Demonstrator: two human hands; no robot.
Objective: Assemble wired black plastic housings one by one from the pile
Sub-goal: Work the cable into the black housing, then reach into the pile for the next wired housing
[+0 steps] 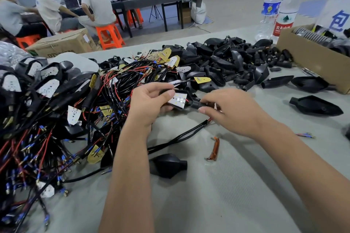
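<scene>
PROGRESS: you are mid-unit; your left hand grips the housing with its white LED board above the table, your right hand pinches its black neck | LEFT: big wired pile, empty shells | WRITING: carton reads "DTY"; bottle label unreadable.
</scene>
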